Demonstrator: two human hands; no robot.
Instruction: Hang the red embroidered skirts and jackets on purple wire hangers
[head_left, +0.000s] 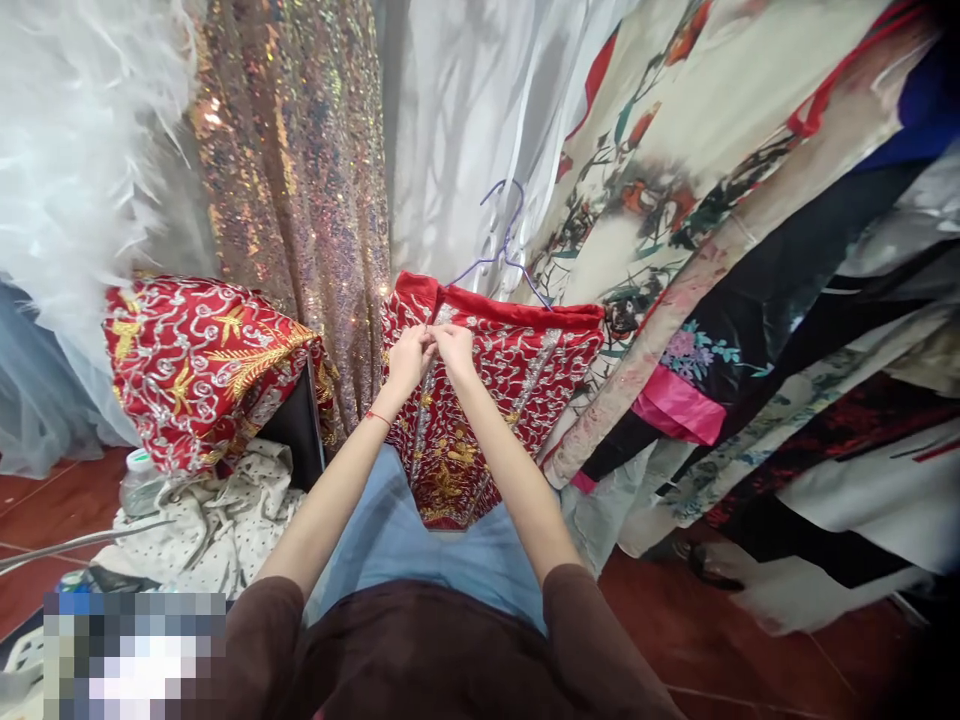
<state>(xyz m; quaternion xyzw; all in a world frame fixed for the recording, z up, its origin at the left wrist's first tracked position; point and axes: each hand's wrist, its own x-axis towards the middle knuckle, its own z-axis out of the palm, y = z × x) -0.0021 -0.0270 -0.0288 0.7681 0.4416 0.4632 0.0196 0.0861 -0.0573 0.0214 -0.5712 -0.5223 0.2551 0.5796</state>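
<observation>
A red bodice (517, 375) with silver and gold embroidery hangs in front of me, its plain red band along the top. A thin purple wire hanger (504, 245) stands up behind that band, its hook free above. My left hand (407, 362) and my right hand (454, 352) meet on the bodice's left part, just below the band. Both are closed, with fingertips pinched together at an edge of the cloth. Any small fastener between the fingers is too small to make out. The bodice's lower point hangs down over my light blue trousers (375, 530).
Another red embroidered piece (202, 370) drapes over a dark panel at left, above a dotted white cloth (217, 530) and a clear jar (142, 485). A sequinned gown (300, 150) and white feathers (90, 120) hang behind. Patterned garments (660, 200) crowd the right side.
</observation>
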